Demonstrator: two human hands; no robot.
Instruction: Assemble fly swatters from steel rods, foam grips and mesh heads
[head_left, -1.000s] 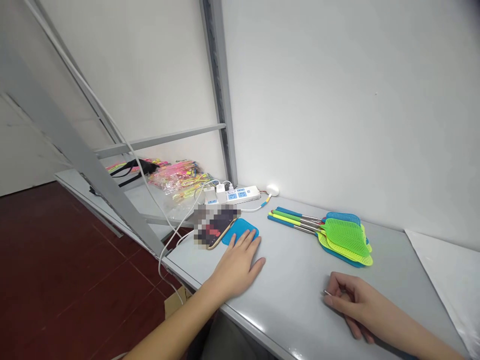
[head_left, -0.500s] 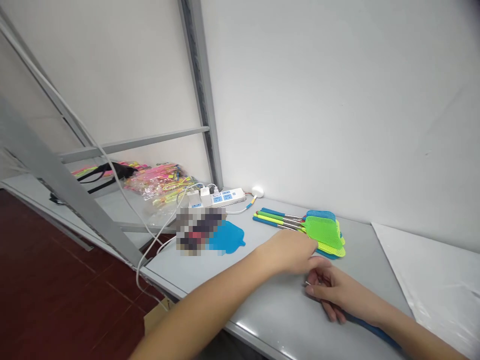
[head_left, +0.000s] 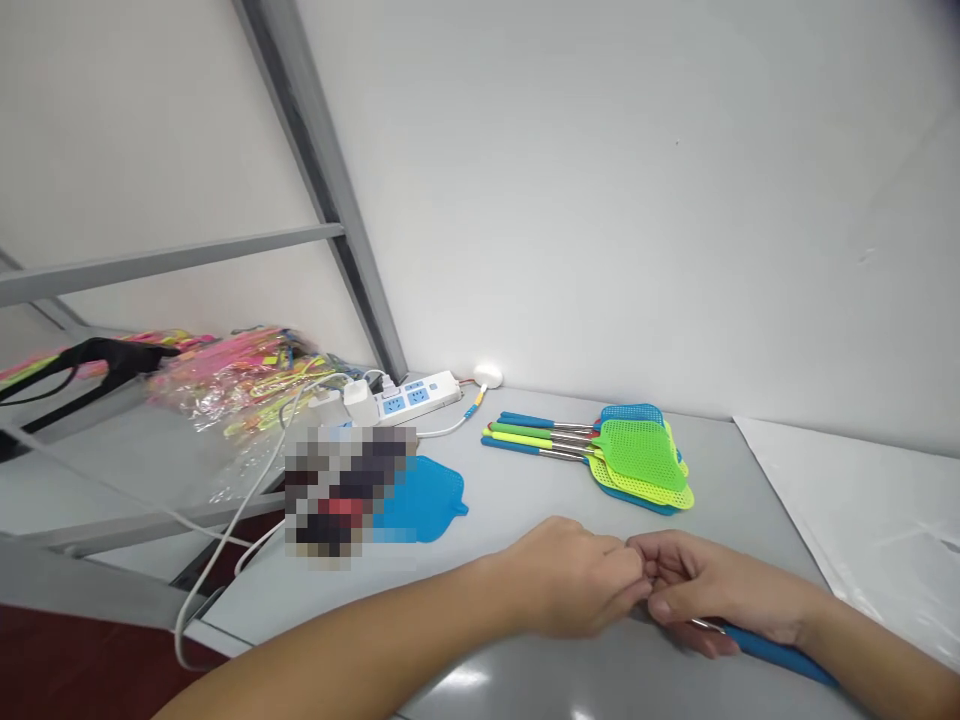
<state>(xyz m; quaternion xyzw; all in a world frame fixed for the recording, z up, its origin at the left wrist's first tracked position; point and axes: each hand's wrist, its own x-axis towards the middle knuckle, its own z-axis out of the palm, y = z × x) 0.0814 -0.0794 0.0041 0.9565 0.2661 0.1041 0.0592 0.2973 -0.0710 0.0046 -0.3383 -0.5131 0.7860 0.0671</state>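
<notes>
My right hand (head_left: pixel 705 590) is closed around a thin metal rod with a blue grip, the swatter handle (head_left: pixel 772 652), low on the grey table (head_left: pixel 525 500). My left hand (head_left: pixel 577 585) has come across and its fingers pinch at the rod's tip, touching the right hand's fingertips. What exactly sits between the left fingers is hidden. A loose blue swatter head (head_left: pixel 420 495) lies flat to the left. A pile of assembled green, yellow and blue fly swatters (head_left: pixel 630 455) lies behind the hands.
A white power strip (head_left: pixel 405 396) with plugs and cables sits by the wall near a metal frame post (head_left: pixel 330 200). Bags of colourful parts (head_left: pixel 240 375) lie at the left. A white sheet (head_left: pixel 862 520) covers the table's right end. A blurred-out object lies beside the blue head.
My left hand left the blue swatter head and swung right to meet the right hand at the rod's tip. The view shifted; the blue grip now shows under my right hand.
</notes>
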